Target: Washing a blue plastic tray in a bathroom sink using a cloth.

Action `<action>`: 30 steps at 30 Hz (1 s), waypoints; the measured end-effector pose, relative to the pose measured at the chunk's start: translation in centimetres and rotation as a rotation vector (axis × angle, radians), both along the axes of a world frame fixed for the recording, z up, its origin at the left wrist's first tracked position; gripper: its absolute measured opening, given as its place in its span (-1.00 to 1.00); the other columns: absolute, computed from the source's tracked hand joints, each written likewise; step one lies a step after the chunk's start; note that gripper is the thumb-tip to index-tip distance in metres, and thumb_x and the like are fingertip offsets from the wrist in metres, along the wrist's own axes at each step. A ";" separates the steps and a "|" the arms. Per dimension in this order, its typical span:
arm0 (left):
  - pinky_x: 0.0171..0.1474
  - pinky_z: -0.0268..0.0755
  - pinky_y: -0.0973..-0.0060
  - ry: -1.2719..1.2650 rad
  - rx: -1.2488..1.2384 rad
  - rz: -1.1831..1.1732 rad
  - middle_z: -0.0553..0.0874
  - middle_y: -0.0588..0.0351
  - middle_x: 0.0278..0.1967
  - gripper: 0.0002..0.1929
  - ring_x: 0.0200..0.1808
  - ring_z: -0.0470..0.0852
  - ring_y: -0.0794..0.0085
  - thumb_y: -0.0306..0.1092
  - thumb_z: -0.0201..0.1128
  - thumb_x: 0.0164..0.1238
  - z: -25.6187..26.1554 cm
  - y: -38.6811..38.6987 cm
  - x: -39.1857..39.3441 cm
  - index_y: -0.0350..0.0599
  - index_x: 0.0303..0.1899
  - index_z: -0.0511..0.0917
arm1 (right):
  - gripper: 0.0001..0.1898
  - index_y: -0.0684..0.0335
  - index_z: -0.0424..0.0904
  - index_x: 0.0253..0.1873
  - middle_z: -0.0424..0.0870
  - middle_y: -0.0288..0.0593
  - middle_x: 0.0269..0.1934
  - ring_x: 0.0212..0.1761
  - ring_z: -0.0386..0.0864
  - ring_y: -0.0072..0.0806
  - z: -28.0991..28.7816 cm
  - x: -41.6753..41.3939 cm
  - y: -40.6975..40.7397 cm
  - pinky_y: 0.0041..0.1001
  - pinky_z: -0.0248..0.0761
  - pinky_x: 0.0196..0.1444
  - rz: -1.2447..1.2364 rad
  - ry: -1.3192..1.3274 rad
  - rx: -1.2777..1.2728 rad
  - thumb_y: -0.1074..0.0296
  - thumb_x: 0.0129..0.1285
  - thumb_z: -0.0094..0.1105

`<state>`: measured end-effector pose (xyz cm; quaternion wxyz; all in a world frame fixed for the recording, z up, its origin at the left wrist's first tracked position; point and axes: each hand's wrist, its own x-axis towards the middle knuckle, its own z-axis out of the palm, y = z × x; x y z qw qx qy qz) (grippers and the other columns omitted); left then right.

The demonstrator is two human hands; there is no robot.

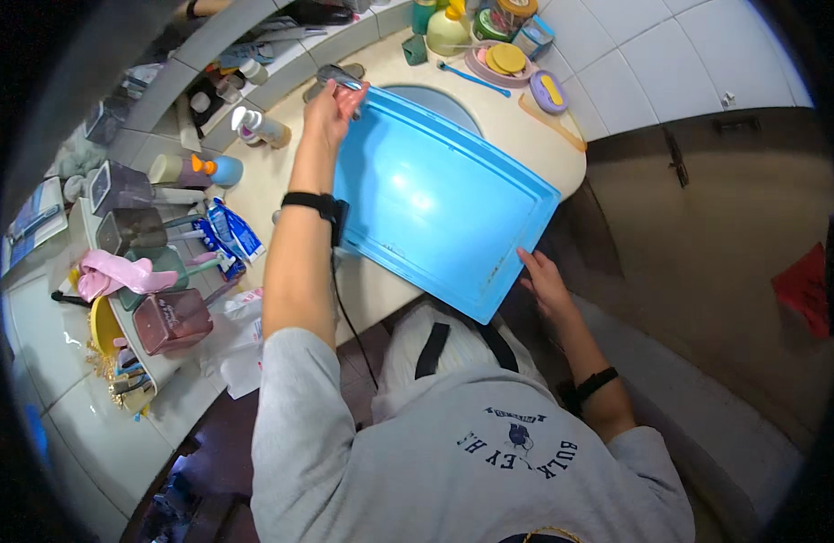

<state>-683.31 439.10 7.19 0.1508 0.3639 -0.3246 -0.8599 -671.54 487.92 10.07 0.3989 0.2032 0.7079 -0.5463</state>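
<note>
A shallow, rectangular blue plastic tray (430, 197), perhaps a lid, is tilted over the washbasin (436, 103) and covers most of it. My left hand (330, 117) grips its far left corner, right beside the chrome faucet (341, 76). Some of the left fingers are hidden behind that corner. My right hand (547, 279) holds the near right edge, thumb on the rim and other fingers partly underneath. Light glares off the middle of the tray's wet-looking face, and small dark specks mark its near edges.
Pump bottles (271, 129) stand left of the basin on the cream countertop (383, 278). A wall rack (135, 332) holds cups and toothbrushes, with toothpaste tubes (230, 227) beside it. At the back right are a soap dish (481, 68), a blue toothbrush (474, 80) and a purple brush (548, 91).
</note>
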 end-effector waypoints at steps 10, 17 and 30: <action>-0.09 0.84 0.24 -0.011 0.158 -0.023 0.64 -0.47 -0.10 -0.75 -0.05 0.76 -0.23 -0.48 -0.08 0.66 -1.6 -4.6 -1.5 -0.63 -0.10 0.35 | -0.65 0.31 0.69 -0.18 0.57 -0.38 -0.42 -0.38 0.40 -0.64 -1.3 0.4 0.0 -0.51 0.32 -0.28 0.081 0.212 0.024 0.06 0.45 0.29; -0.04 0.83 0.26 0.111 0.227 -0.121 0.62 -0.35 -0.14 -0.76 -0.08 0.76 -0.23 -0.49 0.03 0.62 -0.7 -4.8 -2.3 -0.64 -0.13 0.38 | -0.65 0.34 0.69 -0.17 0.54 -0.39 -0.46 -0.44 0.38 -0.65 -2.3 0.1 0.9 -0.51 0.26 -0.38 0.120 0.245 0.083 0.09 0.46 0.29; 0.12 0.71 0.21 0.021 0.055 -0.218 0.67 -0.21 0.01 -0.71 0.09 0.72 0.00 -0.37 0.21 0.53 1.4 3.2 3.8 -0.50 0.02 0.50 | -0.47 0.42 0.60 0.20 0.70 -0.13 -0.02 -0.04 0.61 -0.47 -0.9 -1.1 2.5 -0.44 0.48 0.07 -0.014 0.248 0.130 -0.01 0.44 0.28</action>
